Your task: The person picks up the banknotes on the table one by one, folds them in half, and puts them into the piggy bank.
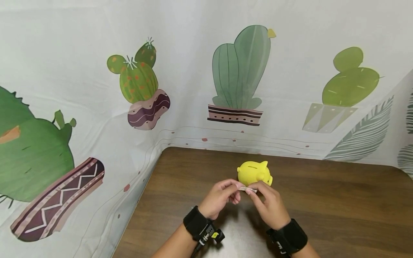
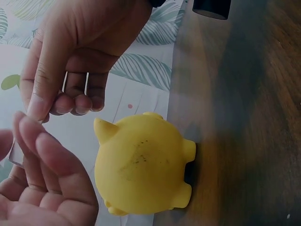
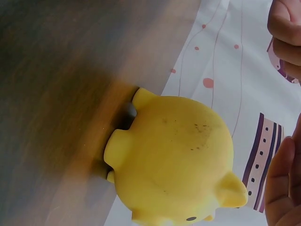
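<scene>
A yellow piggy bank (image 1: 250,174) stands on the table just beyond my hands, its coin slot on top. In front of it, both hands pinch a narrow pale strip that looks like folded paper (image 1: 247,189). My left hand (image 1: 222,197) grips its left end between thumb and forefinger, the other fingers curled below. At its right end, my right hand (image 1: 269,205) holds with thumb and fingertips. The left wrist view shows the piggy bank's side (image 2: 141,165) with dark smudges, and the right wrist view its other side (image 3: 174,150).
The brown wooden table (image 1: 338,204) runs under everything. A white cloth (image 1: 187,71) printed with cacti hangs along its back and left edges. Black bands (image 1: 195,223) with cameras wrap both wrists.
</scene>
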Available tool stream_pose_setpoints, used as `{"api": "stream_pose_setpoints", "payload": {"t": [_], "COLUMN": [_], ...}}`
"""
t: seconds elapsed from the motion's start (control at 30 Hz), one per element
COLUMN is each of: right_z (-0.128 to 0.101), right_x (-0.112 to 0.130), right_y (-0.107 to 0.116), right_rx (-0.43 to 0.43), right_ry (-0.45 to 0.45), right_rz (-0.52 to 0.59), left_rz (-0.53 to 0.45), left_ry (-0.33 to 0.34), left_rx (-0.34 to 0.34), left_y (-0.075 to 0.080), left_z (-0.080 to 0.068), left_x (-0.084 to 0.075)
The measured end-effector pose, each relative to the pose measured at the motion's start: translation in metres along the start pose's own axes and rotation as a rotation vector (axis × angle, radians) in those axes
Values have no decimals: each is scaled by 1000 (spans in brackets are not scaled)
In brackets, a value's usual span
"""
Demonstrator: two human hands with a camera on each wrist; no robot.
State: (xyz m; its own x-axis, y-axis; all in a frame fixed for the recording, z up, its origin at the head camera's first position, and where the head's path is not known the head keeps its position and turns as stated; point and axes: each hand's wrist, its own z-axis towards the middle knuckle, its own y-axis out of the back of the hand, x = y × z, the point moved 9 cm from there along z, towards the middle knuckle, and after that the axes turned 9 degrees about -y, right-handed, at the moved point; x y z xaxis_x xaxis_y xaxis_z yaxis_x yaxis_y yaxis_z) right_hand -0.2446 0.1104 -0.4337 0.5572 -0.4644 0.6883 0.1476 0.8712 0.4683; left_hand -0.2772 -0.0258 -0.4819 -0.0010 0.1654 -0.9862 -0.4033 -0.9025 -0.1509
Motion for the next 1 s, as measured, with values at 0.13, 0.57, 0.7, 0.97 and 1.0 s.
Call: {"api": "stream_pose_setpoints", "payload": {"t": [0.13,0.57,0.7,0.97,1.0], "right_z": [0,0,0,-1,-1], "right_x": [1,0,0,-6,-7], "right_y": [-1,-5,-6,-6,-6], "right_rx": [25,29,43,50,50], "right_ry": [-2,14,6,-74,-84], "right_rz": [14,31,9,-60,-62], "left_rz": [5,-41,-52,-1,4], "left_ry": [4,-6,-22,-74,-80], "left_rx": [-1,-33,-30,-27,-25], "left_y": [1,4,5,3,3], "left_z": [0,0,1,2,2], "left_x": [0,-2,-4,-6,-6]}}
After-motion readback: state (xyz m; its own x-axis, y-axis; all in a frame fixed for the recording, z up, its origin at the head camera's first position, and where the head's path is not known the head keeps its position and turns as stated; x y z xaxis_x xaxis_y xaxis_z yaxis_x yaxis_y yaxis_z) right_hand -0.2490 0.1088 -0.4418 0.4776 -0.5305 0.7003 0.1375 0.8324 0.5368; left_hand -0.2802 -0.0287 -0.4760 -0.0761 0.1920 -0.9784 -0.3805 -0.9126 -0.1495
